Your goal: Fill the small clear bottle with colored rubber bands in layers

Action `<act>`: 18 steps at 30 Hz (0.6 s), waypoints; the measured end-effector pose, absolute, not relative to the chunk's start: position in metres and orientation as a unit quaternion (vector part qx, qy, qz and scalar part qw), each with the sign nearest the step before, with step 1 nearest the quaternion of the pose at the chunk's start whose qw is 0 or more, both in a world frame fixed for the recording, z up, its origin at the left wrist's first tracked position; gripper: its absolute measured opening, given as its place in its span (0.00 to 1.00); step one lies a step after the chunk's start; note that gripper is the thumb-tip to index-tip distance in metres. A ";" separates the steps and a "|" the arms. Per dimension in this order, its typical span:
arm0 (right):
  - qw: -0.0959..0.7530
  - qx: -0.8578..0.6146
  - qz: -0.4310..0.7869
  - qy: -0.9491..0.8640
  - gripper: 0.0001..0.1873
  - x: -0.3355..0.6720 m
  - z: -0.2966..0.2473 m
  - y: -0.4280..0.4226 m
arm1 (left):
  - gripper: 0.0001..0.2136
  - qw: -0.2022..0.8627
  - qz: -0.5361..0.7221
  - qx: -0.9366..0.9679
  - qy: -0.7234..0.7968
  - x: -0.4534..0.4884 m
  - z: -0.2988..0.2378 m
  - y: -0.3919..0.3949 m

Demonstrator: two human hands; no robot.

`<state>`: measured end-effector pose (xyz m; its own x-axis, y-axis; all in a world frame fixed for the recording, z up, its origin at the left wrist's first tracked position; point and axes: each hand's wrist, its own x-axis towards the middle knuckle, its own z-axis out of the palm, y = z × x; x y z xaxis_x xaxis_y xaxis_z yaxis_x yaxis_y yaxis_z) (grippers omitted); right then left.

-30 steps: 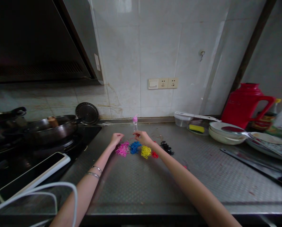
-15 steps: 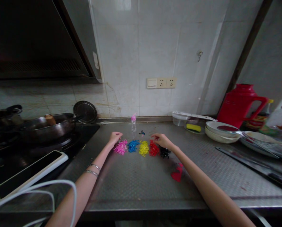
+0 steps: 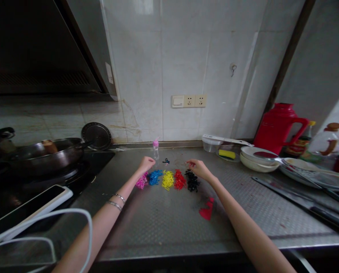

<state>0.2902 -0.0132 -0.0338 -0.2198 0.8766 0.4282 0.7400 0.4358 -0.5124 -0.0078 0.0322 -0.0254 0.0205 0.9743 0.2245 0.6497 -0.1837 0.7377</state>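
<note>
Five piles of small loop-like pieces lie in a row on the steel counter: pink (image 3: 141,181), blue (image 3: 155,177), yellow (image 3: 167,180), red (image 3: 180,179) and black (image 3: 192,180). Behind the pink and blue piles is my left hand (image 3: 147,164), its fingers closed together; anything inside them is hidden. My right hand (image 3: 199,169) hovers just behind the black pile with curled fingers and thumb pinched, and whatever is between the tips is too small to name. A small dark blue scissors-like item (image 3: 166,161) lies between the hands. Beyond it stands a clear bottle with a pink top (image 3: 156,148).
Flat red pieces (image 3: 206,209) lie in front of the black pile. To the right are a yellow sponge (image 3: 227,154), stacked bowls (image 3: 256,163), a red thermos (image 3: 279,127) and a long dark utensil (image 3: 289,197). A pan (image 3: 44,159) and white cable (image 3: 88,227) are leftward.
My left hand has moved right, from the pink pile's outer side toward the blue pile. My right hand has shifted right from behind the red pile, uncovering more of the black one. The view turned slightly.
</note>
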 end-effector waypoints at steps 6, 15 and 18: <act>0.326 -0.537 0.069 -0.775 0.17 0.291 -0.032 -0.014 | 0.08 0.152 0.291 0.749 0.575 0.033 -0.031 0.050; 0.308 -0.558 0.053 -0.769 0.16 0.292 -0.030 -0.018 | 0.08 0.145 0.257 0.749 0.593 0.055 -0.043 0.065; 0.307 -0.561 0.051 -0.767 0.16 0.294 -0.031 -0.017 | 0.07 0.153 0.258 0.738 0.604 0.057 -0.044 0.067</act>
<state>0.2944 -0.0167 -0.0309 -0.1818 0.8922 0.4133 0.8301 0.3646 -0.4219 0.0574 0.0666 -0.0438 0.1374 0.9708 0.1967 0.8130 -0.2240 0.5375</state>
